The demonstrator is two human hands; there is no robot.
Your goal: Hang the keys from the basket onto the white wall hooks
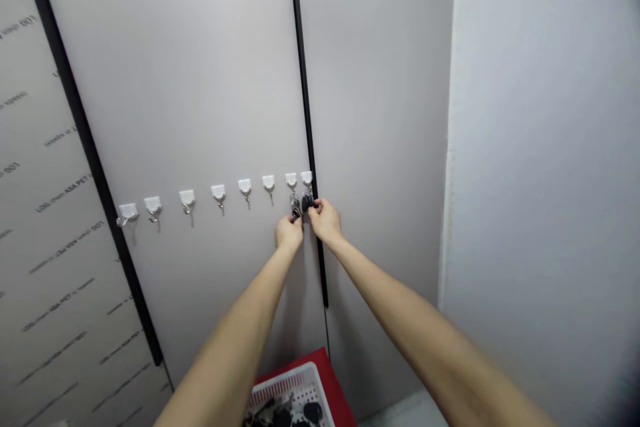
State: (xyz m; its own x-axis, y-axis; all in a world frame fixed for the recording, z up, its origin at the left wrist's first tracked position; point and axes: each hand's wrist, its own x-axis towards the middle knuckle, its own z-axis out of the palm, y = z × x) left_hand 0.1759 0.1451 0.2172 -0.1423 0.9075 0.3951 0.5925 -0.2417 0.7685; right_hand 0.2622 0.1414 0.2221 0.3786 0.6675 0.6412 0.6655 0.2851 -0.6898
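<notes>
A row of white adhesive hooks (219, 193) runs across the grey cabinet door at about hand height. At the row's right end, my left hand (289, 233) is closed, its fingertips on a small bunch of metal keys (295, 205) just below the second hook (291, 179) from the right. Beside it, my right hand (326, 221) pinches a black key fob (307, 202) directly under the last hook (307, 177). Whether the keys and the fob are joined, or hang on the hooks, is too small to make out.
A white plastic basket (323, 397) with black and metal items stands below on a red surface (336, 383). Long black handles (303, 73) run down the door edges. A white wall (540, 147) rises at the right, and printed film (55, 247) covers the left panel.
</notes>
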